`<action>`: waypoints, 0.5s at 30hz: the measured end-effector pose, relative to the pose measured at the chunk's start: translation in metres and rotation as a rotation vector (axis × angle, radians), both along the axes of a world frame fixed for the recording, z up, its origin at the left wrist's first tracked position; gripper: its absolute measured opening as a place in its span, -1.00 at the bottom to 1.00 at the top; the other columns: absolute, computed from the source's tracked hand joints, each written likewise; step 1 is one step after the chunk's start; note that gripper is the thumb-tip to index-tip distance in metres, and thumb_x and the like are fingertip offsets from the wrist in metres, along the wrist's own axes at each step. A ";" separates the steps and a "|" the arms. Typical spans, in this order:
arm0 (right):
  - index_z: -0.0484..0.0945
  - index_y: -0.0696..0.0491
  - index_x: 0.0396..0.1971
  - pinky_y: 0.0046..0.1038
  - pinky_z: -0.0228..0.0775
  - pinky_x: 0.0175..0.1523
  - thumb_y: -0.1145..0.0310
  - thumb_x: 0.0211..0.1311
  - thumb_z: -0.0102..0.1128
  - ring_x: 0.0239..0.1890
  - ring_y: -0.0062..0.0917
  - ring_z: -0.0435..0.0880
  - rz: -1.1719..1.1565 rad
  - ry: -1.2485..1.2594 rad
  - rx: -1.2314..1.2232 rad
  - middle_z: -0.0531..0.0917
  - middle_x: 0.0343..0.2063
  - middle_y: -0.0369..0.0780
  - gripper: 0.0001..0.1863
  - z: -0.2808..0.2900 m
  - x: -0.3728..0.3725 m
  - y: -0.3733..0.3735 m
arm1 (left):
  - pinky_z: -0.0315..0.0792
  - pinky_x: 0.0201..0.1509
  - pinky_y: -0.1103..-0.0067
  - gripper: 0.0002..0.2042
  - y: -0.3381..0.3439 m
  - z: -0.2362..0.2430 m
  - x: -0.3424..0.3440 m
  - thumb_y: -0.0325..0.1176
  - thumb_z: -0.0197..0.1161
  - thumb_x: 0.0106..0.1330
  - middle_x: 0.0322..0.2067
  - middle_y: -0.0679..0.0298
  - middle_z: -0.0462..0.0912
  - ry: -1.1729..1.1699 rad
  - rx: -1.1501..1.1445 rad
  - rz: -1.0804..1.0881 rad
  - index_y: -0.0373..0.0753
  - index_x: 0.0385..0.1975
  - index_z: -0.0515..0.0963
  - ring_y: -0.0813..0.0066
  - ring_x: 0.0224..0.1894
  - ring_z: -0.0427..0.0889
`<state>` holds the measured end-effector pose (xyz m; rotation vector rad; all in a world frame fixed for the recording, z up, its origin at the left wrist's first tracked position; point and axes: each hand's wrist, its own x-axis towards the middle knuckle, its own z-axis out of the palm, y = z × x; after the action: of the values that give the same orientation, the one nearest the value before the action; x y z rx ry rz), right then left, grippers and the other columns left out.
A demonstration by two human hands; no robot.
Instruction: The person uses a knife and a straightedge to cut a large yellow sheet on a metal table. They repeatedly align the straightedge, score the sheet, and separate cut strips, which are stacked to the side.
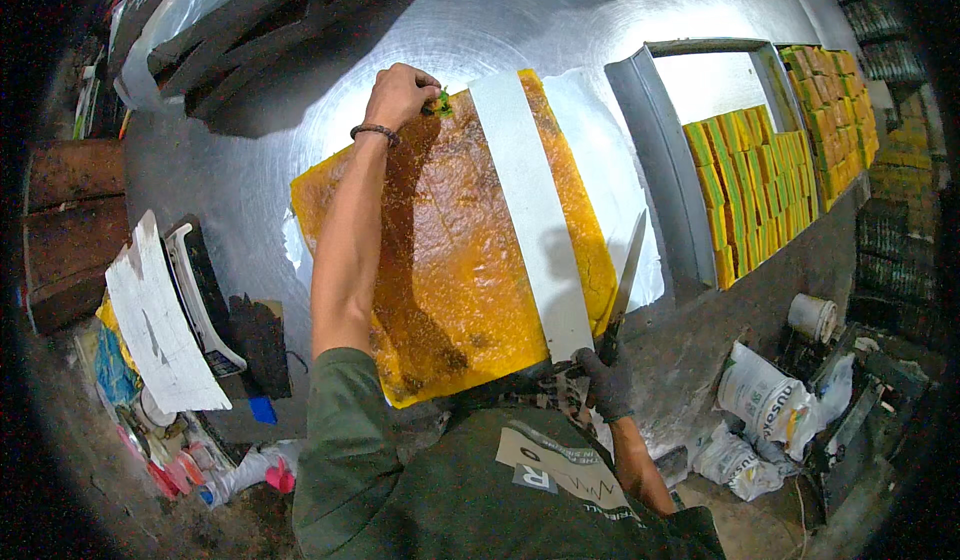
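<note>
A large yellow-brown sheet of cake [450, 250] lies on the metal table, with a long pale straight strip [530, 200] across its right part. At the far edge of the sheet, my left hand [403, 95] is closed in a pinch, a small green piece [441, 103] at its fingertips. My right hand [607, 385], in a dark glove, grips a long knife [629, 265] at the near right corner. Its blade points away from me, along the sheet's right edge. The glove is close to the strip's near end; whether it touches cannot be told.
To the right, a grey metal frame [627, 130] surrounds rows of yellow-green cake slices [755, 185]; more slices [832, 110] stand beyond. A scale-like device [200, 295] and white board [165, 320] sit left. White sacks [765, 400] and a bucket [812, 317] are at lower right.
</note>
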<state>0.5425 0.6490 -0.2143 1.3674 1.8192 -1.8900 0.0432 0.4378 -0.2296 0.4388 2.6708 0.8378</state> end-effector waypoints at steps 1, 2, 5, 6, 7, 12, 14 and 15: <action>0.53 0.22 -0.04 -0.38 0.63 -0.26 0.41 0.25 0.33 -0.36 -0.41 0.76 -0.001 -0.011 -0.023 0.72 -0.27 -0.14 -0.66 -0.001 0.001 0.000 | 0.60 0.04 0.34 -0.79 0.001 0.001 0.002 -0.32 0.45 0.20 -0.25 0.05 0.81 -0.011 -0.003 0.021 -0.21 -0.20 0.79 0.15 -0.18 0.79; 0.53 0.22 -0.04 -0.39 0.63 -0.27 0.41 0.25 0.33 -0.35 -0.41 0.76 -0.002 -0.022 -0.046 0.72 -0.27 -0.14 -0.67 -0.002 0.002 0.000 | 0.60 0.03 0.34 -0.79 0.002 0.003 0.003 -0.33 0.46 0.20 -0.25 0.05 0.80 -0.021 -0.012 0.038 -0.22 -0.20 0.79 0.15 -0.18 0.79; 0.53 0.21 -0.03 -0.39 0.64 -0.28 0.41 0.26 0.32 -0.33 -0.41 0.76 -0.032 -0.006 -0.054 0.72 -0.26 -0.14 -0.67 -0.001 0.001 -0.001 | 0.62 0.02 0.37 -0.77 0.000 0.010 0.007 -0.37 0.48 0.15 -0.25 0.02 0.80 0.034 -0.031 -0.019 -0.23 -0.18 0.79 0.15 -0.19 0.80; 0.53 0.21 -0.03 -0.39 0.64 -0.28 0.41 0.26 0.32 -0.32 -0.41 0.76 -0.046 0.006 -0.048 0.72 -0.26 -0.14 -0.67 0.000 -0.001 -0.001 | 0.62 0.01 0.38 -0.76 0.000 0.012 0.008 -0.39 0.49 0.14 -0.24 0.02 0.80 0.030 -0.035 -0.033 -0.23 -0.18 0.79 0.16 -0.19 0.80; 0.53 0.21 -0.03 -0.40 0.64 -0.28 0.41 0.26 0.32 -0.32 -0.42 0.76 -0.050 0.018 -0.049 0.72 -0.26 -0.14 -0.67 0.002 -0.002 -0.002 | 0.62 0.01 0.39 -0.76 0.000 0.014 0.009 -0.40 0.49 0.13 -0.24 0.02 0.80 0.034 -0.037 -0.051 -0.24 -0.18 0.78 0.16 -0.18 0.80; 0.54 0.20 -0.04 -0.42 0.62 -0.32 0.43 0.26 0.33 -0.31 -0.44 0.76 0.045 -0.160 -0.034 0.72 -0.25 -0.14 -0.68 0.013 -0.011 -0.003 | 0.63 0.00 0.40 -0.72 0.001 0.015 0.011 -0.46 0.49 0.10 -0.23 0.03 0.80 0.043 -0.029 -0.079 -0.24 -0.14 0.77 0.16 -0.18 0.80; 0.54 0.20 -0.05 -0.42 0.61 -0.32 0.43 0.25 0.33 -0.31 -0.44 0.76 0.000 -0.057 -0.021 0.73 -0.25 -0.14 -0.69 0.015 -0.012 -0.003 | 0.63 0.01 0.39 -0.72 0.001 0.013 0.009 -0.47 0.48 0.09 -0.24 0.04 0.80 0.076 -0.007 -0.135 -0.25 -0.14 0.77 0.16 -0.18 0.80; 0.55 0.20 -0.05 -0.42 0.61 -0.31 0.42 0.25 0.33 -0.31 -0.44 0.76 -0.021 -0.007 -0.015 0.73 -0.25 -0.14 -0.69 0.016 -0.013 -0.003 | 0.63 0.01 0.37 -0.72 0.002 0.012 0.008 -0.47 0.48 0.08 -0.25 0.04 0.80 0.072 0.012 -0.166 -0.23 -0.16 0.78 0.15 -0.18 0.80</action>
<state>0.5297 0.6462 -0.1985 1.3921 1.7913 -1.9030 0.0515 0.4399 -0.2180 0.6946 2.6503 0.8028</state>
